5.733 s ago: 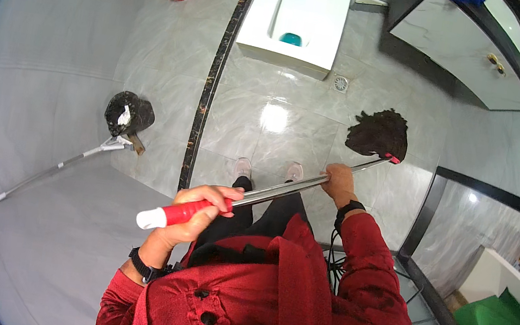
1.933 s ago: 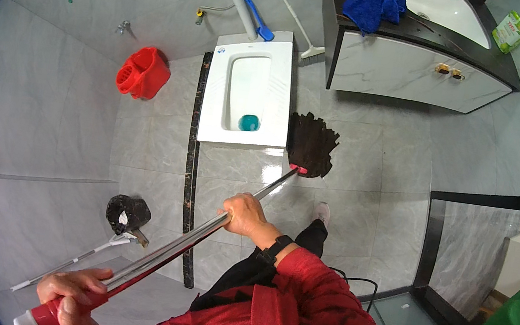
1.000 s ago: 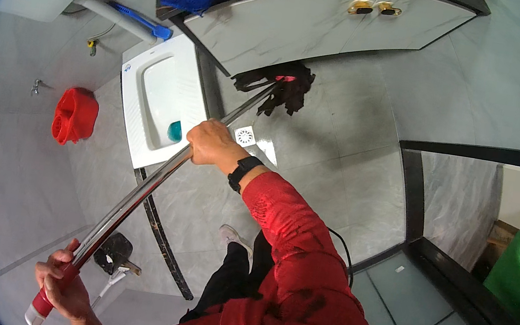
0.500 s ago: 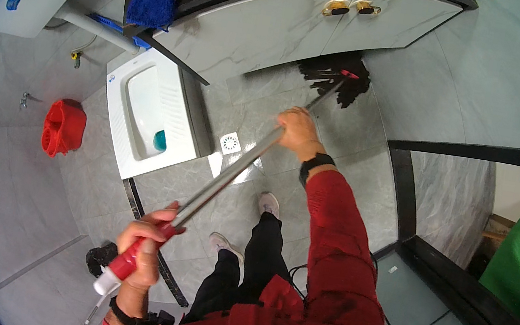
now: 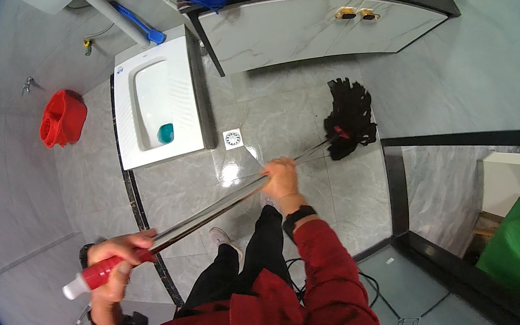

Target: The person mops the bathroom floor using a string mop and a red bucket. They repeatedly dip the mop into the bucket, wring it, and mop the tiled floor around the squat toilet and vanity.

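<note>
A mop with a long metal pole (image 5: 208,214) runs slantwise across the view between my two hands. Its dark strip head (image 5: 351,117) lies spread on the grey tiles near the right wall, in front of the cabinet. Around the red grip at the pole's near end, my left hand (image 5: 114,263) is closed, with the white end cap sticking out below. Farther up, the fingers of my right hand (image 5: 281,178) wrap the metal pole. Part of a red collar shows where the pole meets the strips.
A white squat toilet (image 5: 195,112) stands raised at the left, beside a square floor drain (image 5: 232,139). A red bucket (image 5: 65,119) sits by the left wall. The marble-patterned cabinet (image 5: 292,36) bounds the far side; a dark door frame (image 5: 400,190) is at the right.
The mop head has come out from the cabinet's base, nearer to me, and its strips have fanned out. Both hands have drawn back with the pole, my left hand moving left and lower.
</note>
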